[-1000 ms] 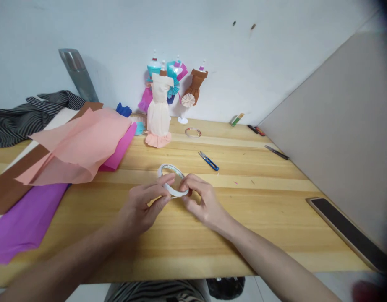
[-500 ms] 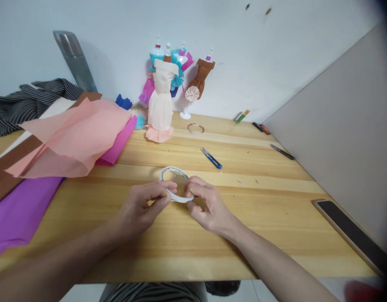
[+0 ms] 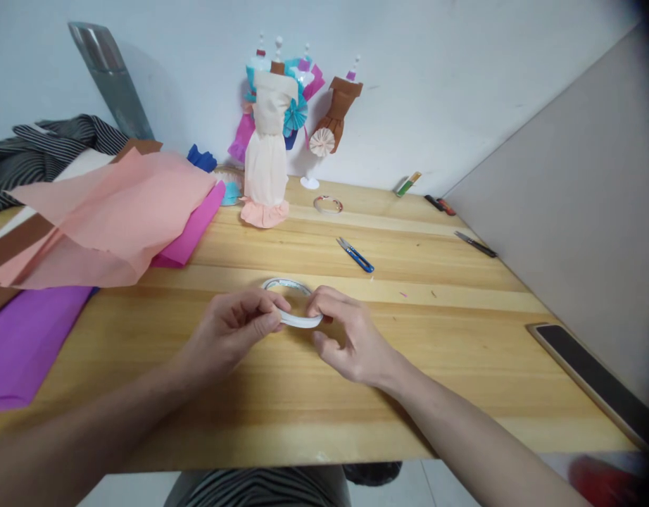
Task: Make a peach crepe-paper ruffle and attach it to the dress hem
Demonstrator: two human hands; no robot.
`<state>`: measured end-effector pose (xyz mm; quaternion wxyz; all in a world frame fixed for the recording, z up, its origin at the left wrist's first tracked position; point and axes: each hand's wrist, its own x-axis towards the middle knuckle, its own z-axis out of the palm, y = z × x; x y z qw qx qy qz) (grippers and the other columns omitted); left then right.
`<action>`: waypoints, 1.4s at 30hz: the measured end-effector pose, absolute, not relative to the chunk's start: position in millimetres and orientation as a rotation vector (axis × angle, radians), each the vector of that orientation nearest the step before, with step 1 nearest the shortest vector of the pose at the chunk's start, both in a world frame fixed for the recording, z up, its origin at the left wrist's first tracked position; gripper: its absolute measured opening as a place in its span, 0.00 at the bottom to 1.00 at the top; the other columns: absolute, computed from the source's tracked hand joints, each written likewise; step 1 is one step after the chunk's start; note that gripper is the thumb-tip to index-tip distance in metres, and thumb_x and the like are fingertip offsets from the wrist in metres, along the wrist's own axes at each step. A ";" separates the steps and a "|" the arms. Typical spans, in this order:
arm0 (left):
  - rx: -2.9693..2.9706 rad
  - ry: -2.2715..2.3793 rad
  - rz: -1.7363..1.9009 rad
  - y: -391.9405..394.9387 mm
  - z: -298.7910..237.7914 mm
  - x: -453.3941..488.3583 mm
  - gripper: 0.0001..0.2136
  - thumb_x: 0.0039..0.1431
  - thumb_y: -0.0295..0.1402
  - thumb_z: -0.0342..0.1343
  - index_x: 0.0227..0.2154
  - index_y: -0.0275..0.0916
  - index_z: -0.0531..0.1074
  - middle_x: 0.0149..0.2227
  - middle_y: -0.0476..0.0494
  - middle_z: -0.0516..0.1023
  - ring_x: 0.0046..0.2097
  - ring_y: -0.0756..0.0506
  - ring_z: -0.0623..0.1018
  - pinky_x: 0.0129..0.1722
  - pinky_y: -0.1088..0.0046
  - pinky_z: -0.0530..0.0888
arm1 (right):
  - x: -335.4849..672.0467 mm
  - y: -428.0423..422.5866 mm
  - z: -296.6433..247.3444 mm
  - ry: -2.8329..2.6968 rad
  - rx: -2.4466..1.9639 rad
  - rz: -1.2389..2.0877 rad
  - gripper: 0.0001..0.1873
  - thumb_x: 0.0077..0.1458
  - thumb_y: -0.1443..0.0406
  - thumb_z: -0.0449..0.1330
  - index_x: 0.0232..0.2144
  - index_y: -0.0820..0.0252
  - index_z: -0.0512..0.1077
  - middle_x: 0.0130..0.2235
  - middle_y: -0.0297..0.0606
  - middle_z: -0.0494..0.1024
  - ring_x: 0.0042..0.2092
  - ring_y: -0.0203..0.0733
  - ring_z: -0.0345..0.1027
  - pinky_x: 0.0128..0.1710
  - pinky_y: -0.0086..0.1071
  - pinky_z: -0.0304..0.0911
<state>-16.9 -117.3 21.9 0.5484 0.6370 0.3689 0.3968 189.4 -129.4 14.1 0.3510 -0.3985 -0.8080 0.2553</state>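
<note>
A narrow roll of white tape (image 3: 302,322) is held low over the table in front of me. My left hand (image 3: 240,320) pinches its near left side between thumb and fingers. At the near right side, the curled fingers of my right hand (image 3: 350,334) hook over the rim, while that thumb hangs below, apart from the roll. Beyond the roll lie blue thread snips (image 3: 355,255). Farther back stands a small dress form in a cream paper dress (image 3: 266,141) with a pink ruffled hem.
Sheets of coloured crepe paper (image 3: 108,218) cover the left side. A brown-dressed form (image 3: 340,113), a second tape roll (image 3: 328,205) and a glue tube (image 3: 407,184) stand or lie at the back. On the right are a craft knife (image 3: 476,244) and a phone (image 3: 588,380).
My right thumb has come away from the tape roll and dropped lower. The roll has tilted flatter and shifted slightly left. The whole view has moved a little.
</note>
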 end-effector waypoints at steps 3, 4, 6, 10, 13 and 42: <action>1.519 0.866 0.936 -118.5 21.9 -16.3 0.10 0.54 0.34 0.56 0.20 0.38 0.72 0.33 0.44 0.78 0.37 0.45 0.76 0.39 0.70 0.70 | 189.2 -130.3 13.4 -2.081 -1.030 0.646 0.05 0.41 0.72 0.51 0.24 0.58 0.60 0.26 0.35 0.65 0.30 0.38 0.56 0.30 0.32 0.55; 1.533 0.860 0.937 -118.8 21.7 -16.2 0.10 0.54 0.34 0.56 0.20 0.38 0.72 0.33 0.44 0.78 0.37 0.46 0.76 0.38 0.70 0.70 | 189.3 -130.5 13.6 -2.080 -1.026 0.646 0.04 0.42 0.72 0.50 0.23 0.58 0.60 0.25 0.35 0.64 0.29 0.38 0.56 0.29 0.32 0.54; 1.581 0.851 0.938 -119.3 20.9 -16.4 0.10 0.55 0.34 0.55 0.20 0.38 0.72 0.34 0.44 0.78 0.36 0.46 0.75 0.38 0.70 0.70 | 189.6 -131.0 14.4 -2.083 -1.016 0.654 0.04 0.43 0.72 0.50 0.22 0.58 0.60 0.25 0.34 0.63 0.29 0.37 0.55 0.28 0.31 0.54; 1.693 0.838 0.907 -119.6 17.7 -17.1 0.10 0.56 0.34 0.54 0.21 0.37 0.71 0.34 0.44 0.77 0.34 0.47 0.74 0.35 0.71 0.69 | 190.4 -132.3 15.7 -2.109 -0.987 0.644 0.07 0.39 0.74 0.49 0.22 0.59 0.61 0.25 0.33 0.62 0.28 0.36 0.56 0.29 0.31 0.54; 1.726 0.826 0.905 -119.7 17.4 -17.1 0.10 0.56 0.34 0.54 0.21 0.37 0.71 0.33 0.44 0.77 0.33 0.48 0.73 0.34 0.72 0.68 | 191.9 -132.5 15.5 -2.135 -0.976 0.603 0.08 0.37 0.74 0.49 0.23 0.59 0.63 0.26 0.35 0.65 0.29 0.37 0.57 0.30 0.32 0.55; 1.421 0.747 0.855 -117.3 11.6 -16.3 0.08 0.53 0.33 0.58 0.22 0.35 0.74 0.34 0.45 0.77 0.34 0.50 0.75 0.37 0.75 0.70 | 195.6 -130.8 16.3 -2.184 -0.895 0.489 0.10 0.38 0.74 0.47 0.24 0.59 0.64 0.26 0.35 0.64 0.29 0.37 0.57 0.29 0.31 0.55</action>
